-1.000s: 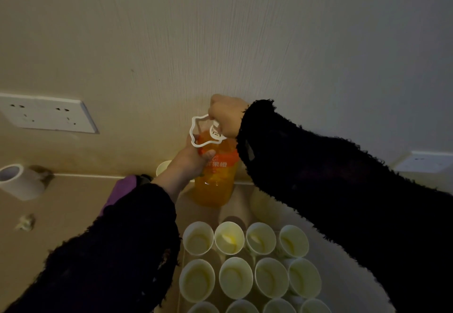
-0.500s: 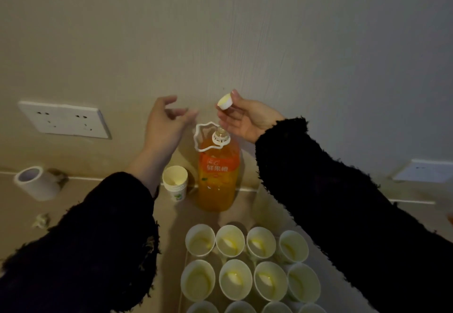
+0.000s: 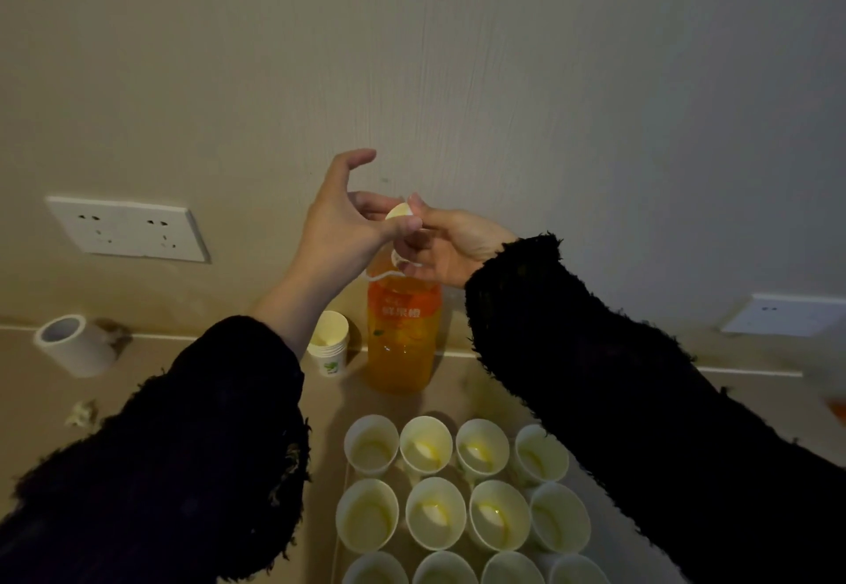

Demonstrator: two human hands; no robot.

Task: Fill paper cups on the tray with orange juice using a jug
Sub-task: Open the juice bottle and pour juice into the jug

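Cap (image 3: pixel 397 213) pinched by right hand (image 3: pixel 453 249), thumb of spread left hand (image 3: pixel 338 222) touching it, above bottle (image 3: pixel 403 336) at tabletop's (image 3: pixel 151 368) far edge.

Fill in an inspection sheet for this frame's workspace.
Surface: beige counter, stained along the wall.
Job's things: juice bottle upright beyond rows of paper cups, each holding a little juice; cap off, held above the bottle.
Clutter: spare cup stack, tape roll, crumpled scrap.
Hands: right hand pinches the cap; left hand meets it, grip unclear.
Cables: nothing seen.
Surroundings: wall socket at left, another plate at right.
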